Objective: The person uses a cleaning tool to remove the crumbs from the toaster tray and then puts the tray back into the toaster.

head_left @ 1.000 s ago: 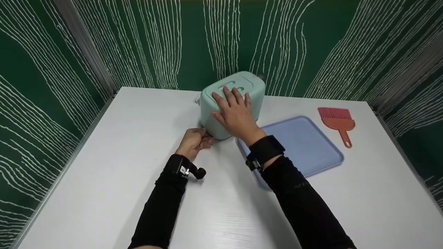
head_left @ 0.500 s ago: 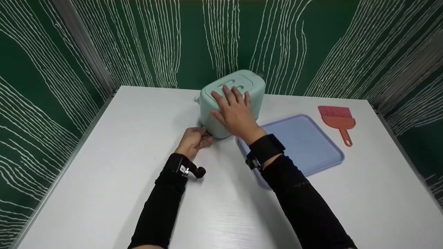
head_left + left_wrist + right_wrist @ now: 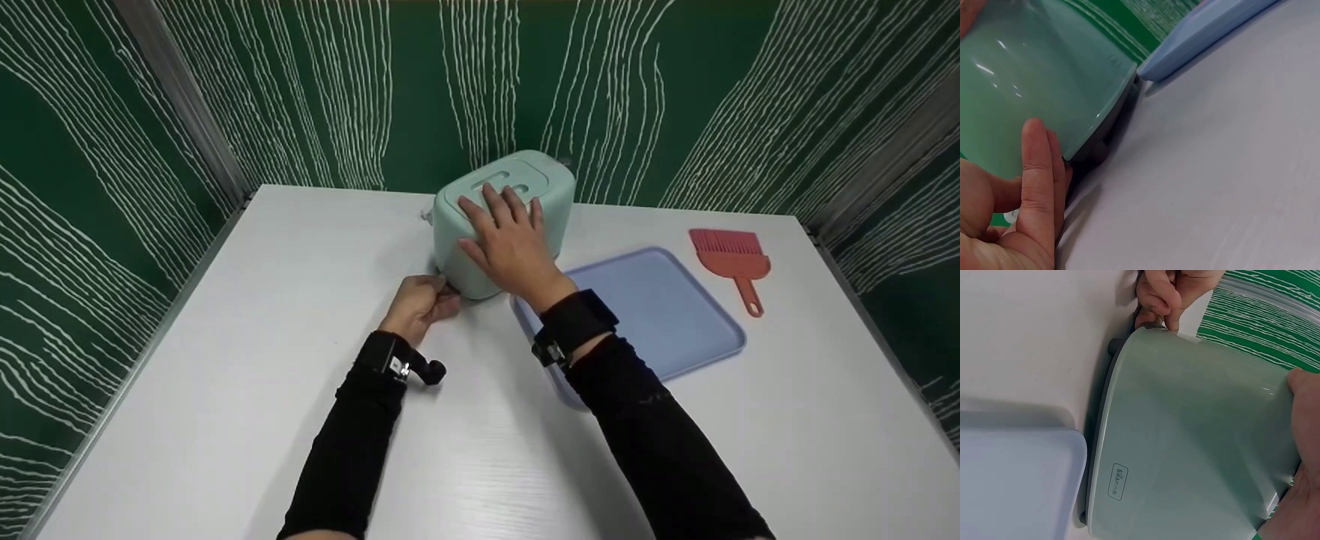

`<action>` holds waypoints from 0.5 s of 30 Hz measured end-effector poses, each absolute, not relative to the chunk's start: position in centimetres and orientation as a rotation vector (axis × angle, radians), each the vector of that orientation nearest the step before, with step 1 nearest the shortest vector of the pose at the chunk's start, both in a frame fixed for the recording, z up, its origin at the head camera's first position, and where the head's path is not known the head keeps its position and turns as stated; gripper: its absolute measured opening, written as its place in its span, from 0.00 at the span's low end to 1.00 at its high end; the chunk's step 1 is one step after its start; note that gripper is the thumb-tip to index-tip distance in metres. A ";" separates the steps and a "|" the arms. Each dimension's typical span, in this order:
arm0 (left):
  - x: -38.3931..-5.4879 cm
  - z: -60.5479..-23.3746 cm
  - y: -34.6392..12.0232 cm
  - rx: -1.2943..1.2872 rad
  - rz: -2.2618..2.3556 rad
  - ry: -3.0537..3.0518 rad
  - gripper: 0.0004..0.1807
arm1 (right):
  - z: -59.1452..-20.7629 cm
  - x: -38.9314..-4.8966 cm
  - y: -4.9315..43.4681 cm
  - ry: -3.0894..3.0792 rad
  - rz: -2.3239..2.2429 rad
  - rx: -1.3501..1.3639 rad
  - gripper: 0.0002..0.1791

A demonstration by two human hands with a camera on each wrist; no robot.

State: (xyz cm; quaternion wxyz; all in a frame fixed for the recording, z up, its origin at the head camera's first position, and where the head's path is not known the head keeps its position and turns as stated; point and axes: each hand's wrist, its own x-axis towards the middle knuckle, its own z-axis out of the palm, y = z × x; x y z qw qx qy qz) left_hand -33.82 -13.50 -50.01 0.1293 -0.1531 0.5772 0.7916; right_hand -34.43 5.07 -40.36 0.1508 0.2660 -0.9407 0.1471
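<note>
A mint-green toaster (image 3: 461,251) stands upright near the back of the table, its two slots facing up. My right hand (image 3: 517,255) lies on its top edge and near side with fingers spread. At the toaster's lower left corner, my left hand (image 3: 416,304) has thumb and fingers curled at the base. In the right wrist view, those left fingers (image 3: 1159,298) pinch a small dark part at the base's end; what it is stays mostly hidden. A dark base with short feet (image 3: 1114,346) shows under the green shell (image 3: 1196,433).
A pale blue tray (image 3: 645,300) lies right of the toaster, its corner close to the toaster's base and partly behind my right forearm. Further right lies a small orange-red brush (image 3: 735,264) with pink bristles. Green walls with white lines (image 3: 412,97) stand behind the white table (image 3: 300,315).
</note>
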 end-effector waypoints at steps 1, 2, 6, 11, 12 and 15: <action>-33.8 -50.0 -13.5 -0.447 2.298 1.679 0.14 | -40.3 -34.4 5.1 -2.700 0.420 0.764 0.34; -33.8 -50.0 -13.5 -0.450 2.295 1.681 0.14 | -40.3 -34.4 5.1 -2.699 0.418 0.764 0.34; -33.8 -49.9 -13.4 -0.457 2.291 1.689 0.12 | -40.3 -34.4 5.0 -2.699 0.417 0.762 0.34; -33.7 -49.9 -13.4 -0.476 2.296 1.690 0.11 | -40.4 -34.4 5.0 -2.692 0.420 0.768 0.34; -33.6 -49.9 -13.5 -0.486 2.297 1.693 0.10 | -40.4 -34.4 5.1 -2.693 0.417 0.766 0.34; -33.6 -49.9 -13.5 -0.500 2.296 1.701 0.08 | -40.4 -34.5 5.1 -2.708 0.400 0.751 0.34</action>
